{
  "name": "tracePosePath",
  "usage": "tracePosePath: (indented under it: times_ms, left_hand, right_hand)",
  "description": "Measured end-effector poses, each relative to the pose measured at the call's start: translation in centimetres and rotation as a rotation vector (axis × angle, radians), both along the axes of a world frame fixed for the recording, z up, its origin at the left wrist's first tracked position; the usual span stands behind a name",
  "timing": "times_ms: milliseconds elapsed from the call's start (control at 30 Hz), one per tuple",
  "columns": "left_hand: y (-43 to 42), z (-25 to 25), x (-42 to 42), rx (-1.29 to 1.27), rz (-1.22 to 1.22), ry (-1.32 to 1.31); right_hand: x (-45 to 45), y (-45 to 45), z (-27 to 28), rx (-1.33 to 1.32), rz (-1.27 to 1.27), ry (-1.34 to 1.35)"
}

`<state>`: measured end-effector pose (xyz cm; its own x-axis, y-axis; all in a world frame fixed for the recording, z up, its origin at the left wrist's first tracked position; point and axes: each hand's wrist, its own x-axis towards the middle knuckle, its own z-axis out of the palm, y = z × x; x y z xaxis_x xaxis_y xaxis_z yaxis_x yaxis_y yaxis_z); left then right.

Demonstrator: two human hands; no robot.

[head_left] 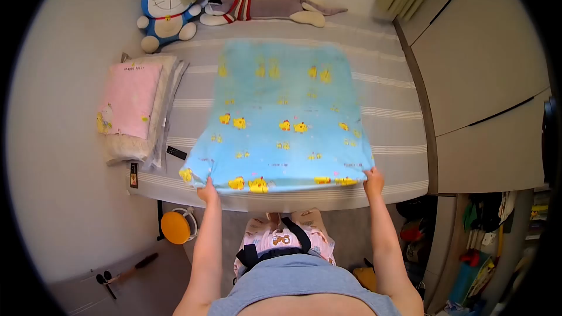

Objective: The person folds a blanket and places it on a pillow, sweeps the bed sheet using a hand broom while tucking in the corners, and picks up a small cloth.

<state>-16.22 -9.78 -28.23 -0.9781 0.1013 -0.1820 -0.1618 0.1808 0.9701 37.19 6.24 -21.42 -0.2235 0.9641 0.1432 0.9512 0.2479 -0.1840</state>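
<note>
A light-blue cloth (281, 134) printed with yellow chicks is spread out over the bed in front of me. Its far part is blurred by motion, and I cannot tell how much of it touches the mattress. My left hand (208, 192) grips the near edge towards the left corner, fingers closed on the fabric. At the near right corner, my right hand (374, 182) is closed on the cloth too. Between both hands the near edge runs almost straight, by the front edge of the bed.
The bed (392, 123) has a grey striped sheet. Pillows, a pink one (130, 100) on top, lie left beside a black remote (176, 153). A blue plush toy (168, 14) and a long plush animal (275, 7) rest at the back. An orange-topped stool (175, 227) stands below left.
</note>
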Motion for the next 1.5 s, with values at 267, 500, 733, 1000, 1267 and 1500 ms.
tracePosePath:
  times_ms: [267, 500, 733, 1000, 1267, 1500]
  left_hand:
    - [-12.5, -1.3, 4.4, -0.779, -0.151, -0.136]
    - [-8.0, -6.8, 2.0, -1.184, -0.488, 0.289]
    - [6.1, -13.4, 8.5, -0.724, -0.989, 0.049]
    - [9.3, -18.9, 9.6, -0.68, -0.866, 0.099]
    - [5.9, -21.0, -5.6, -0.962, -0.537, 0.623]
    - [10.0, -19.9, -10.8, -0.923, -0.622, -0.037]
  right_hand:
    - [4.4, -12.6, -7.8, -0.607, -0.085, -0.301]
    - [3.0, -5.6, -10.7, -1.079, -0.081, 0.023]
    - [5.0, 7.4, -19.3, -0.6, -0.362, 0.412]
    - [10.5, 14.6, -30.5, -0.434, -0.491, 0.216]
    - [8.2, 17.5, -31.4, -0.591, -0.688, 0.439]
    - [1.0, 16.2, -26.5, -0.712, -0.739, 0.604]
